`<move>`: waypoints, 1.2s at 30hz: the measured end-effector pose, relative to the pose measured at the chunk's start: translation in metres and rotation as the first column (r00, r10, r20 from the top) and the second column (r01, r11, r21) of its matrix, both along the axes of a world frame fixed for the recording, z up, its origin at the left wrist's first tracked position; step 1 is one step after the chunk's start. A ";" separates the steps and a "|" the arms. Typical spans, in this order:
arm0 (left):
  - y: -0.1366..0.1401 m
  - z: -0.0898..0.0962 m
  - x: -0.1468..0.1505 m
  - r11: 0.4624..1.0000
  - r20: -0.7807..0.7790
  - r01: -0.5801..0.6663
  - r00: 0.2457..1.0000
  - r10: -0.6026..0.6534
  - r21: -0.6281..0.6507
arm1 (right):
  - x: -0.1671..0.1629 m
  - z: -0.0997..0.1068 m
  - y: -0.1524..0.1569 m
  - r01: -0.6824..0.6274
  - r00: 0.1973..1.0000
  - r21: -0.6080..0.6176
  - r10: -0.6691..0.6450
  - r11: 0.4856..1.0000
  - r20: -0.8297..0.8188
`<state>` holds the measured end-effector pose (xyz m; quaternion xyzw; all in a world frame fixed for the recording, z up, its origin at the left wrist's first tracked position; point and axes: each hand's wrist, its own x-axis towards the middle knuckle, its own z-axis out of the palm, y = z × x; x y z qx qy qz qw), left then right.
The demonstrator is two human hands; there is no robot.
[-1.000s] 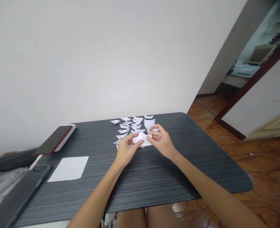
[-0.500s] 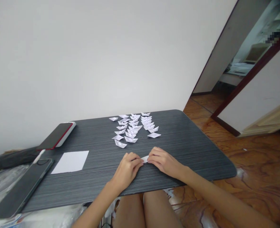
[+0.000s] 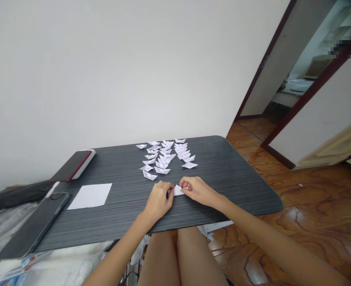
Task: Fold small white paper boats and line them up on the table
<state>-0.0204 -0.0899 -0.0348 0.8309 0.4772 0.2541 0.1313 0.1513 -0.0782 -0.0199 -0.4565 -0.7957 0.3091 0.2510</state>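
Observation:
A small folded white paper (image 3: 178,191) with a raised peak lies near the front edge of the dark table (image 3: 127,214). My left hand (image 3: 159,198) pinches its left end between thumb and fingers. At its right end, my right hand (image 3: 196,190) has thumb and fingertips closed on the paper. Parts of the paper are hidden behind my fingers. Beyond my hands, several white folded paper boats (image 3: 162,171) stand in loose columns toward the wall.
A square white paper sheet (image 3: 91,196) lies to the left. Beside it rest a dark phone (image 3: 33,224) with a white cable and a dark tablet-like device (image 3: 70,166) with a red edge. Plastic-wrapped things (image 3: 59,266) sit below the table's left side.
The paper between my hands now shows a pointed peak instead of lying flat. My right hand's fingers have curled more, and the head view has shifted slightly.

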 end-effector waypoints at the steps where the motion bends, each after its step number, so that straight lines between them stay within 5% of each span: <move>1: 0.000 0.000 0.000 1.000 -0.002 0.011 1.000 -0.011 0.012 | 0.000 0.000 -0.001 -0.002 1.000 0.009 0.002 1.000 0.012; 18: -0.007 0.004 0.001 0.993 -0.105 0.081 0.992 -0.072 0.087 | -0.001 -0.006 -0.008 -0.085 0.987 0.224 0.051 0.971 0.152; 23: -0.017 0.003 0.001 0.971 -0.283 0.216 0.942 -0.180 0.102 | -0.004 -0.012 -0.025 -0.138 0.942 0.445 -0.022 0.885 0.336; 28: -0.034 0.006 0.001 0.960 -0.446 0.242 0.881 -0.156 0.143 | -0.014 -0.019 -0.053 -0.144 0.870 0.514 -0.140 0.846 0.473; 36: -0.043 0.012 -0.002 0.954 -0.593 0.267 0.794 -0.135 0.140 | -0.012 -0.017 -0.066 -0.042 0.846 0.497 -0.234 0.866 0.479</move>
